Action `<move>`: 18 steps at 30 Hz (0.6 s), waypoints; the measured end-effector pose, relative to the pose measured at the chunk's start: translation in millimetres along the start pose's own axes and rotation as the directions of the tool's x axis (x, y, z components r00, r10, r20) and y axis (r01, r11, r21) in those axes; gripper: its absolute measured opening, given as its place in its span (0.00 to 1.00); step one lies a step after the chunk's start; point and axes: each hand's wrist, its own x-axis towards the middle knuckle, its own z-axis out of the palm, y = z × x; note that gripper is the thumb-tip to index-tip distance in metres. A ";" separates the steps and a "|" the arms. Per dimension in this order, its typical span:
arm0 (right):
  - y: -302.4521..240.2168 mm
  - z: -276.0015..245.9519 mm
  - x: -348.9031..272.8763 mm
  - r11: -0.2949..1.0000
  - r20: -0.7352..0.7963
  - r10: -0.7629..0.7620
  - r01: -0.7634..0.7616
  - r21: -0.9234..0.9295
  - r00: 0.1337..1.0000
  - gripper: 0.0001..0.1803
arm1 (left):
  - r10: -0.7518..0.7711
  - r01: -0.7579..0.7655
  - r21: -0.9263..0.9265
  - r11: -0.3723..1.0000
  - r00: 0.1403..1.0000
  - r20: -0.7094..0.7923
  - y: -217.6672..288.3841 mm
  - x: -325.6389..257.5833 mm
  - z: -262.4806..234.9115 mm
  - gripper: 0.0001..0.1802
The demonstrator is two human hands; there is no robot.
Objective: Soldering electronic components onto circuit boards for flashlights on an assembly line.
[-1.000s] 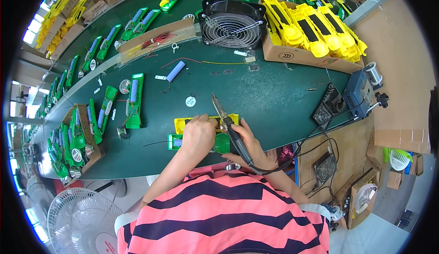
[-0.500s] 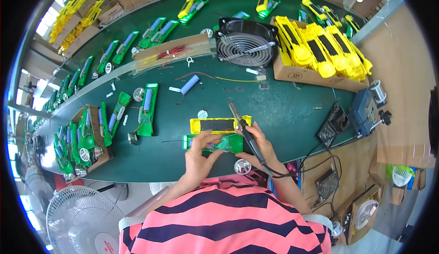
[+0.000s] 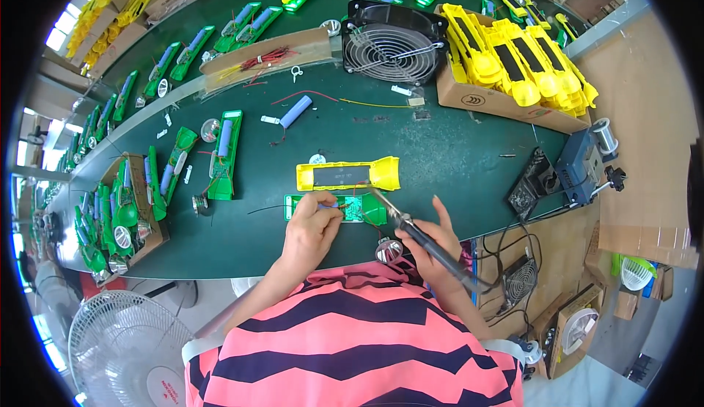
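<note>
My left hand (image 3: 312, 229) rests on a green torch half (image 3: 353, 208) lying on the green table (image 3: 455, 150), fingers pinching at the wires and small parts inside it. My right hand (image 3: 433, 242) grips a black soldering iron (image 3: 407, 225), its tip pointing up-left at the circuit board in that green half. Just beyond lies a yellow torch half (image 3: 348, 175). A round silver reflector (image 3: 388, 249) sits at the table edge between my hands.
A black fan (image 3: 390, 42) stands at the back, beside a cardboard box of yellow shells (image 3: 513, 62). A loose blue cell (image 3: 295, 111) lies mid-table. Green torch halves (image 3: 224, 154) line the left. The soldering station (image 3: 583, 158) sits right; a white floor fan (image 3: 125, 352) lower left.
My view has shifted, so the workpiece sits lower and more central. The soldering iron tip has come down from above the yellow half onto the green half. My left hand stays on the green half.
</note>
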 end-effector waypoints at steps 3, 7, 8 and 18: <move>6.5 10.8 -17.2 0.990 -0.174 -0.009 0.033 0.135 0.985 0.06 | -0.040 0.040 -0.015 0.999 0.999 -0.008 2.3 4.4 1.9 0.07; -1.2 29.0 -27.6 0.728 -0.203 0.511 -0.295 0.618 0.835 0.11 | -0.044 0.044 -0.006 0.999 0.999 -0.029 5.1 6.2 4.8 0.07; 0.2 28.9 -27.5 0.728 -0.204 0.510 -0.293 0.619 0.836 0.11 | -0.043 0.043 0.004 0.999 0.998 -0.034 5.6 6.3 4.7 0.07; 7.2 32.1 -31.0 0.787 -0.156 0.406 -0.258 0.561 0.900 0.11 | -0.059 0.059 0.017 0.998 0.998 -0.024 6.5 9.2 5.7 0.06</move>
